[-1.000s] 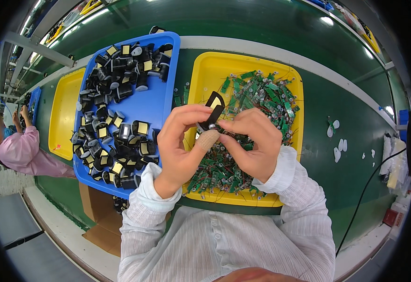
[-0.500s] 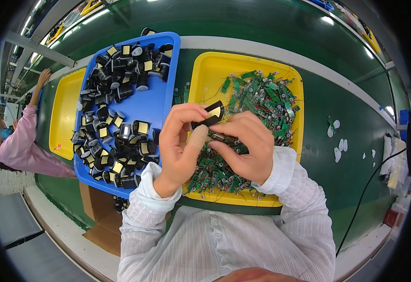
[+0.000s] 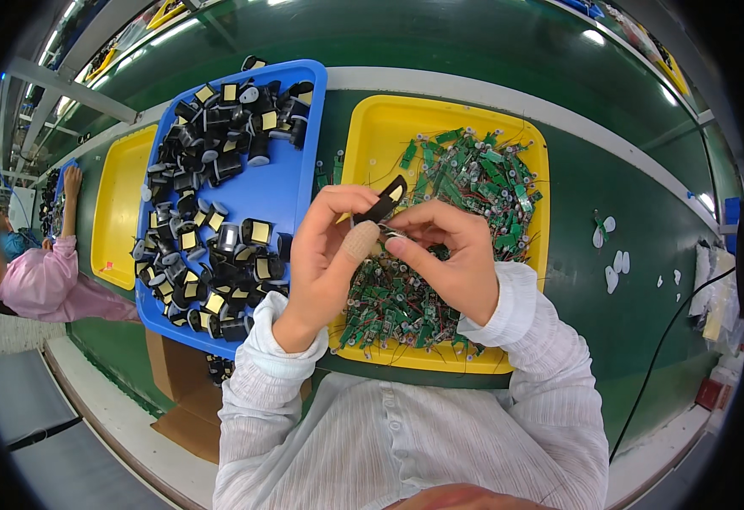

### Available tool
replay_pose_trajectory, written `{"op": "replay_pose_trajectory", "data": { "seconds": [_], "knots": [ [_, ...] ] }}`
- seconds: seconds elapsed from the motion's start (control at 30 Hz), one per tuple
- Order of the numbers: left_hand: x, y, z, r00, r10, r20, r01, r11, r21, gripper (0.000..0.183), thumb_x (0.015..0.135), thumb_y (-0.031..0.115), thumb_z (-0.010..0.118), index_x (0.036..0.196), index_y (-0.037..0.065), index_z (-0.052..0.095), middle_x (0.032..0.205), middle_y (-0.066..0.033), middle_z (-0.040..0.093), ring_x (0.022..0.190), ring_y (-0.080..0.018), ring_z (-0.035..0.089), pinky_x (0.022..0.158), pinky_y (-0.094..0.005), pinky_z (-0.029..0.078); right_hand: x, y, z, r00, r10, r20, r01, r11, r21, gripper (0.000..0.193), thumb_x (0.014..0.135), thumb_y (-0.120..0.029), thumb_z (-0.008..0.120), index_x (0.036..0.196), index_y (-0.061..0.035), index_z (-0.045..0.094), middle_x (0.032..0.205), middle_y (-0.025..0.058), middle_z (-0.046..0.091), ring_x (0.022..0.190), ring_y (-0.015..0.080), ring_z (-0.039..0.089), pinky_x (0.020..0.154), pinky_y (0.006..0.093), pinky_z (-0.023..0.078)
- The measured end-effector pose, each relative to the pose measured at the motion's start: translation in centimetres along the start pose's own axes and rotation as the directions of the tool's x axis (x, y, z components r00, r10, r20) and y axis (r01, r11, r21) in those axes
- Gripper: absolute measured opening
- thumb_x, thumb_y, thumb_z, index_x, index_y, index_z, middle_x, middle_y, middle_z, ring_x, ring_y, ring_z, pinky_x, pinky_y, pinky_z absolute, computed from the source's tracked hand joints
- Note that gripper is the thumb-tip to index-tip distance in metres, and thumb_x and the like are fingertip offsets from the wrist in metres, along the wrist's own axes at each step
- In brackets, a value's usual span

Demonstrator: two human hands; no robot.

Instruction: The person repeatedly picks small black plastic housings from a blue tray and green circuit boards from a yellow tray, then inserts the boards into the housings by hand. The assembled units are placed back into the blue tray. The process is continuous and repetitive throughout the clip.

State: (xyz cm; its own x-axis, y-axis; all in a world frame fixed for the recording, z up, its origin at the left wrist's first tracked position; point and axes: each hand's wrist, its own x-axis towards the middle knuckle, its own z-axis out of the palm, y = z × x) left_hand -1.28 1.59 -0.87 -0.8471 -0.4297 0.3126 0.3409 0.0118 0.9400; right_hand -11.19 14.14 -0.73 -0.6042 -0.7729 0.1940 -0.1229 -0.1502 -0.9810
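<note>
Basically, the left hand [image 3: 322, 259] had its fingers clamped on a black piece [image 3: 382, 204] above the yellow tray [image 3: 376, 127], while the right hand's [image 3: 452, 257] fingertips sat at its lower end, grip too hidden to tell.

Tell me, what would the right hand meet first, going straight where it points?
Probably the left hand, at its tan-covered thumb, beside the black piece it holds; depth is unclear.
</note>
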Motion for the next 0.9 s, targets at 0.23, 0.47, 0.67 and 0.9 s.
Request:
{"op": "replay_pose_trajectory", "data": {
  "seconds": [0.23,0.47,0.67,0.9],
  "knots": [
    [0.1,-0.2,-0.4,0.999,0.042,-0.003,-0.039,0.961,0.272,0.023,0.080,0.000,0.055,0.102,0.000,0.047,0.100,-0.0105,0.049,0.092,-0.0166,0.051,0.082,-0.0277,0.040,0.3,0.3,-0.3,0.997,-0.081,0.002,0.081,0.992,-0.099,0.014,0.077,-0.002,0.063,0.090,0.0021,0.061,0.081,0.0085,0.060,0.068,0.0143,0.061,0.059,0.0239,0.050],
    [0.1,0.1,-0.2,0.995,0.029,-0.094,-0.010,0.980,0.197,0.042,0.075,0.000,0.063,0.112,0.003,0.042,0.096,-0.0050,0.048,0.087,-0.0113,0.049,0.077,-0.0244,0.040,0.5,0.8,-0.2,0.996,0.079,0.051,-0.088,0.974,0.209,0.014,0.079,-0.001,0.061,0.091,0.0035,0.057,0.082,0.0078,0.058,0.067,0.0117,0.060,0.059,0.0229,0.051],
    [0.4,0.7,-0.9,0.980,-0.195,-0.028,0.197,0.974,0.114,0.028,0.088,0.016,0.050,0.112,0.002,0.048,0.095,-0.0022,0.054,0.077,-0.0057,0.047,0.067,-0.0194,0.038,0.5,0.3,-0.7,0.981,0.161,0.111,-0.188,0.934,0.303,0.012,0.081,-0.002,0.059,0.092,0.0021,0.055,0.078,0.0061,0.058,0.064,0.0109,0.059,0.058,0.0229,0.051],
    [0.2,0.3,-0.6,0.961,-0.278,0.006,0.277,0.960,0.040,0.038,0.091,0.033,0.047,0.112,0.001,0.050,0.094,0.0006,0.054,0.083,-0.0046,0.048,0.075,-0.0183,0.038,0.9,-0.1,-1.0,0.921,0.310,0.235,-0.389,0.770,0.506,0.013,0.083,-0.005,0.058,0.093,0.0009,0.052,0.078,0.0060,0.058,0.062,0.0111,0.059,0.056,0.0243,0.053]
  ]
}}
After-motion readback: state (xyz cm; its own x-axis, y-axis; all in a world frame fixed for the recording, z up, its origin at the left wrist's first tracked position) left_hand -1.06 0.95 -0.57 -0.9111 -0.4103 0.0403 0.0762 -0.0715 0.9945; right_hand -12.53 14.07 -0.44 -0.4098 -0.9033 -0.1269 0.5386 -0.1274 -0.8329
